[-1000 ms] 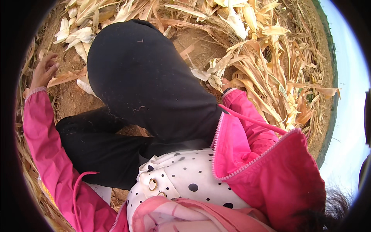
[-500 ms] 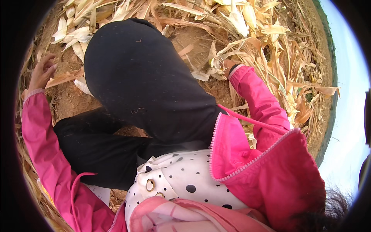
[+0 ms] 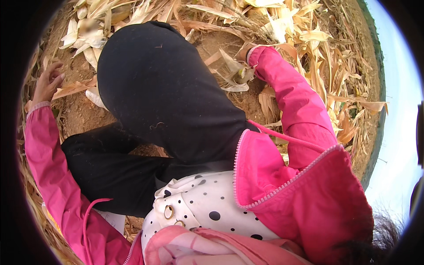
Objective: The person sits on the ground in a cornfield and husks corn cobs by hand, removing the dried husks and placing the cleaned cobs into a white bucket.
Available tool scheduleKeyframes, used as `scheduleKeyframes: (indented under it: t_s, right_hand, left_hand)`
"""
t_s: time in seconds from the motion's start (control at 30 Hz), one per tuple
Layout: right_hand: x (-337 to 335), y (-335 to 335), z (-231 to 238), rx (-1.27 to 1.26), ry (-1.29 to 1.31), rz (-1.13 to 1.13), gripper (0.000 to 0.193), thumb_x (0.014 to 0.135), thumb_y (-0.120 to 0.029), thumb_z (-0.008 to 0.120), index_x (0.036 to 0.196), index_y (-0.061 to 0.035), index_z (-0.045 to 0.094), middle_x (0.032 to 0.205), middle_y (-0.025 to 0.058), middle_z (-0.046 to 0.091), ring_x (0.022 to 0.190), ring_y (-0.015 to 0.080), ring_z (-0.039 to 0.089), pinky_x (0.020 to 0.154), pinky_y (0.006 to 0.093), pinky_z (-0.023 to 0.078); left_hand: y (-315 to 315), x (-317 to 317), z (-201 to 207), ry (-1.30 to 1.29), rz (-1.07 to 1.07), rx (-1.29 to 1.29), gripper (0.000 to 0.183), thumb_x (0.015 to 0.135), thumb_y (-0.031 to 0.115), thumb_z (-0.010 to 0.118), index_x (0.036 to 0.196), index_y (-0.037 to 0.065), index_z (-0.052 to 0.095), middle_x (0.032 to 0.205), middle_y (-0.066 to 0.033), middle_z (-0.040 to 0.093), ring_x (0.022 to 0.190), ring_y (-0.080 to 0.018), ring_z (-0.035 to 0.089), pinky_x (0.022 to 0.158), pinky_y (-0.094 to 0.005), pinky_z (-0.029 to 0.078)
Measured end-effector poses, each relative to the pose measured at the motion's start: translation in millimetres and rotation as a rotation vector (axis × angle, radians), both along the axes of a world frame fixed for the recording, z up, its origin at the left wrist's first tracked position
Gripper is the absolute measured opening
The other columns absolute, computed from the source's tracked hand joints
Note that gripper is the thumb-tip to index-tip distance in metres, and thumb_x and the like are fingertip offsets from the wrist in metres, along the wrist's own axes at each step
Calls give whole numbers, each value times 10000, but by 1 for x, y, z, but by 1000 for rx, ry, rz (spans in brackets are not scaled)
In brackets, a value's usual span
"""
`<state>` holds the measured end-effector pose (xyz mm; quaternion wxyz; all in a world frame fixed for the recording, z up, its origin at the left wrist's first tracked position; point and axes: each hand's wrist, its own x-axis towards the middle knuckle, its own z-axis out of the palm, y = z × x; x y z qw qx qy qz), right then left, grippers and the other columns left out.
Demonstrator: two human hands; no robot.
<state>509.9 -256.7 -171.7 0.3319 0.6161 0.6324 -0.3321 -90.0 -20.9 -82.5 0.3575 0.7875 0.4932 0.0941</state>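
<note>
At the far left my left hand (image 3: pixel 47 83) hangs over brown soil, fingers apart, with nothing in it. Past my raised knee, my right hand (image 3: pixel 243 53) reaches in among dry corn husks; its fingers are hidden, so whether they grip anything does not show. Just below that hand lies a husked corn stub (image 3: pixel 240 75) with pale, splayed leaves. A loose dry leaf (image 3: pixel 73 90) lies near my left hand, beside a whitish corn husk (image 3: pixel 95 98) that is partly covered by my leg.
My bent legs in black trousers (image 3: pixel 163 88) fill the middle. A heap of corn husks (image 3: pixel 316 35) spreads along the right. More husked corn (image 3: pixel 86 39) lies at the upper left. Bare soil (image 3: pixel 216 46) shows beyond my knee. Something white (image 3: pixel 112 220) lies under my left arm.
My right hand has moved farther away and a little left, deeper among the husks, and the leaves around it have shifted. My left hand stays where it was.
</note>
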Motion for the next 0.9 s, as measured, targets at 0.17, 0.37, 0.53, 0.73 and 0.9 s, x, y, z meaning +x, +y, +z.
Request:
scheduleKeyframes:
  t_s: [0.17,0.37,0.53,0.73,0.9]
  right_hand:
    - [4,-9,5,-66,40,-78,532,618,-246,779,1093,-79,606,1005,134,650,917,317,618,766,397,498]
    - [-16,-62,88,56,-146,-202,645,538,-294,837,1057,5,598,940,188,649,904,297,623,767,368,488]
    - [55,-125,86,188,608,-747,557,603,-154,817,1089,5,597,1026,108,652,949,205,600,821,310,453]
    - [25,-132,133,306,963,-1196,446,762,-197,730,1136,-24,560,827,0,595,589,53,443,477,198,312]
    - [-1,-119,123,332,1411,-1288,401,839,-352,631,1108,-101,471,630,7,419,465,73,332,425,204,272]
  left_hand:
    - [-7,8,12,51,9,9,379,833,94,609,1197,46,514,728,21,500,607,-63,457,533,-205,373]
    - [-4,7,8,11,17,41,372,823,92,623,1173,31,512,724,6,506,594,-71,466,521,-218,389]
    - [2,8,3,-20,2,37,371,812,93,637,1157,31,514,727,1,506,599,-74,470,522,-216,392]
    - [-5,13,10,7,36,51,385,808,77,638,1164,11,509,727,-13,531,609,-83,490,542,-221,402]
    - [-9,15,13,0,53,35,389,807,74,640,1166,5,510,710,-11,528,616,-84,497,550,-221,406]
